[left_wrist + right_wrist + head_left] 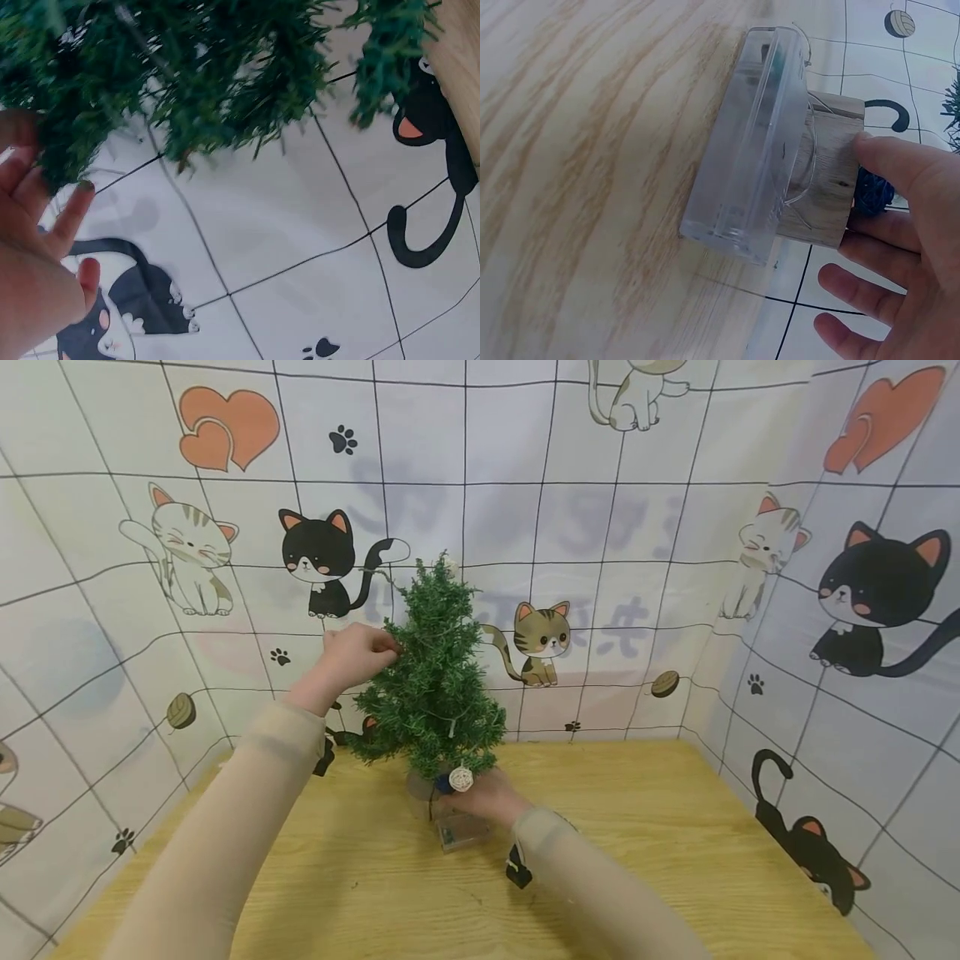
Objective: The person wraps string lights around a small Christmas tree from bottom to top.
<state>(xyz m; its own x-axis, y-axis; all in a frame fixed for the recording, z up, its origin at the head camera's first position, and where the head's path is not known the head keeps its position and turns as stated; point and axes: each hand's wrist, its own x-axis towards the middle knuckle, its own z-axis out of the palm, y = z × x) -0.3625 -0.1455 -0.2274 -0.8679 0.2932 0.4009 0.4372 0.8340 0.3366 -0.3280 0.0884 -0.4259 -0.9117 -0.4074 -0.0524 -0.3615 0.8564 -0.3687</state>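
Observation:
A small artificial Christmas tree (435, 677) stands on the table with its round wooden base (829, 165) at the bottom. My left hand (352, 656) is at the tree's left side, fingers pinching a green branch (67, 142); the fingertips are partly lost in the needles. Low at the front right, my right hand (491, 797) grips the wooden base, thumb on one edge and fingers opposite. A blue wicker ball (874, 191) shows close by the right fingers, beside a white wicker ball (461, 778) under the lowest branches.
In front of the base lies a clear plastic box (739, 142) with thin wire running from it. The wood-grain table (600, 827) meets a white cloth backdrop (502, 527) printed with cats and grid lines. A white light bulb (452, 727) shows among the branches.

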